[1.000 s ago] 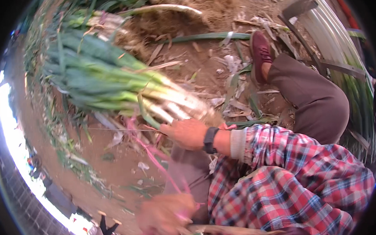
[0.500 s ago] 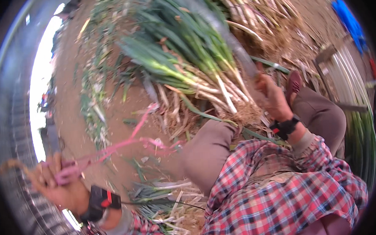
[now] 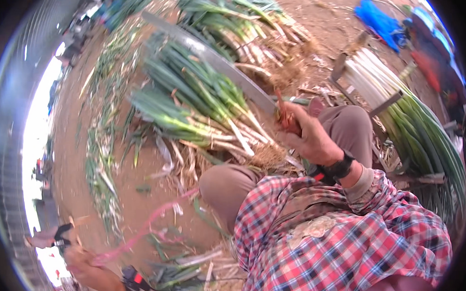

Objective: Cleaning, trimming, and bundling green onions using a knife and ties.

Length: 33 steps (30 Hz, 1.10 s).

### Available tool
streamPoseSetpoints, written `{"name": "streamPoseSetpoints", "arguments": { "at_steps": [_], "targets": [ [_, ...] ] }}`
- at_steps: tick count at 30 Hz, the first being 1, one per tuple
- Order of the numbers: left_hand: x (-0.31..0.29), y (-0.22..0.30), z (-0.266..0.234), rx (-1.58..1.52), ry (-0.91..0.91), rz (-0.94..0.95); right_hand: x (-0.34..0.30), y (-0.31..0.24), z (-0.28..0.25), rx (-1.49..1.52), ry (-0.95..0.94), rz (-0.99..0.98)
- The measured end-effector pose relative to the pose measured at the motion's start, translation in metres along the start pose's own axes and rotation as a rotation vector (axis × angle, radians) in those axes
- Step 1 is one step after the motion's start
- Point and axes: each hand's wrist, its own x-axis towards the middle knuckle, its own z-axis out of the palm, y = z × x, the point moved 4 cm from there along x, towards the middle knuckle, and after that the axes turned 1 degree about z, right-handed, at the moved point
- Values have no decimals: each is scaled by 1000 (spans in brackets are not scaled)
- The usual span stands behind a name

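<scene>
My right hand (image 3: 310, 134), in front of my bent knees, is closed round the reddish-brown handle of a long, straight-bladed knife (image 3: 208, 55). The blade points up and left, above a heap of long green onions (image 3: 200, 102) with white stalks and soil-covered roots. Out at the lower left, my left hand (image 3: 87, 266) is closed on a pink plastic string (image 3: 148, 224), though its fingers are blurred. The string runs slack from that hand toward my left knee.
Another green onion heap (image 3: 248, 28) lies farther off. On my right, a frame (image 3: 387, 103) holds a thick bundle of trimmed green onions (image 3: 419, 132). Loose stalks (image 3: 186, 270) lie at the lower left, leaf scraps (image 3: 101, 172) along the ground, and a blue sheet (image 3: 378, 24) at the far right.
The view has swung to the right, bringing more of the framed bundle in. My left hand has gone lower with the pink string. The knife shows more of its length and is less blurred.
</scene>
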Motion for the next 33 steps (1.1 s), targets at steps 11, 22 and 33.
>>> {"name": "streamPoseSetpoints", "arguments": {
  "at_steps": [11,22,33],
  "targets": [
    [-238,13,95,-336,-1029,-131,-17,-71,113,668,-418,177],
    [-345,-118,-34,-169,-275,-731,-45,-60,193,234,-937,24],
    [-430,-270,-21,-519,-86,-1304,-26,12,112,31,-545,123]
  ]
}}
